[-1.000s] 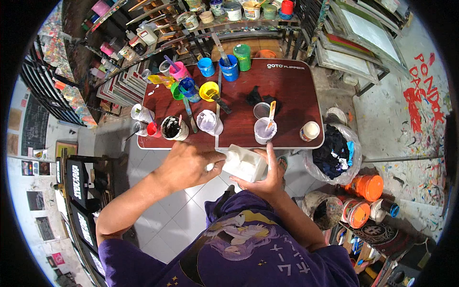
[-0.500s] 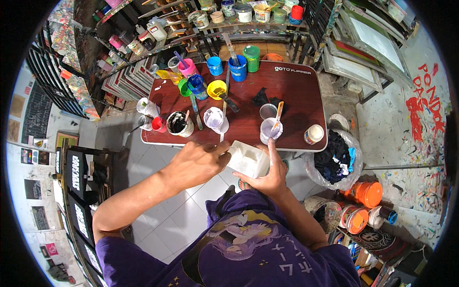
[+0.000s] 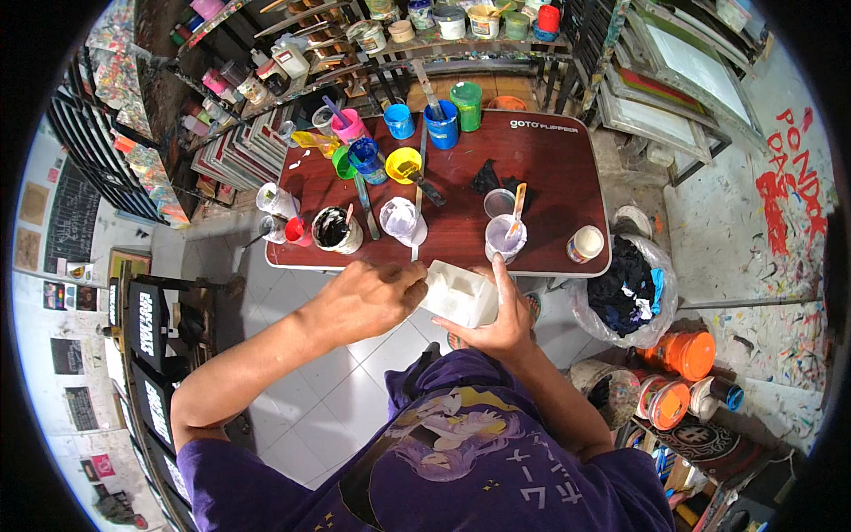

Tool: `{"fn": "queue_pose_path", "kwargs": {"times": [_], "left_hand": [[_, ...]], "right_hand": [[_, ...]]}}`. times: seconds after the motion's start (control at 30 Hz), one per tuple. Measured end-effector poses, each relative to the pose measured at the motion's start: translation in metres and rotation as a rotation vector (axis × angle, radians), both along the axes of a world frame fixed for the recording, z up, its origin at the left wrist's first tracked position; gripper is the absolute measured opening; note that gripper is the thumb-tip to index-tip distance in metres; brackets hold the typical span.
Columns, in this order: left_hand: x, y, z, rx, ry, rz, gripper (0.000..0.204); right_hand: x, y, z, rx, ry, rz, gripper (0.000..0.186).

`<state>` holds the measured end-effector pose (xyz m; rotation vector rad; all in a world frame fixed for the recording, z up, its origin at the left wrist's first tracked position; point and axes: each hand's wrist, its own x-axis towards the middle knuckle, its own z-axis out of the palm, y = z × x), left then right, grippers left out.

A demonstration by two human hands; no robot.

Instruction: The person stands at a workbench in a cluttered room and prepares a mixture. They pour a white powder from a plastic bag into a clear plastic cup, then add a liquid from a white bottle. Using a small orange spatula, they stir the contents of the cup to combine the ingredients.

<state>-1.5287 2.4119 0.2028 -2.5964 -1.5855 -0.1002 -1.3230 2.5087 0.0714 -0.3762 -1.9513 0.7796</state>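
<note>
1. Bright, whitish light covers the tabletop (image 3: 550, 195) and the nearer floor tiles (image 3: 292, 417); the floor left of the tabletop falls into grey shade.
2. Inside the white container (image 3: 470, 301), pale tones run together, so detail there is perhaps washed out.
3. The left hand (image 3: 377, 297) and right hand (image 3: 503, 321) look fairly sharp.
4. Straight edges bow outward; black fills the corners, with a bluish fringe along the left rim.
</note>
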Motion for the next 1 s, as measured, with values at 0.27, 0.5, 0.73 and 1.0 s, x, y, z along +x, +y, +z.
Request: {"fn": "queue_pose_path", "kwargs": {"times": [0.27,0.5,0.73,1.0], "left_hand": [[0.011,-0.001,0.001,-0.014,0.03,0.048,0.025],[0.013,0.005,-0.006,-0.037,-0.18,0.077,0.02],[0.016,0.002,-0.011,-0.074,-0.165,0.128,0.022],[0.012,0.0,-0.002,-0.163,-0.361,0.209,0.018]], "right_hand": [[0.0,0.005,-0.008,0.134,0.056,-0.041,0.109],[0.003,0.01,-0.015,0.235,0.077,-0.097,0.105],[0.0,0.004,-0.01,0.189,0.088,-0.107,0.104],[0.0,0.001,-0.016,0.133,0.103,-0.043,0.106]]}}
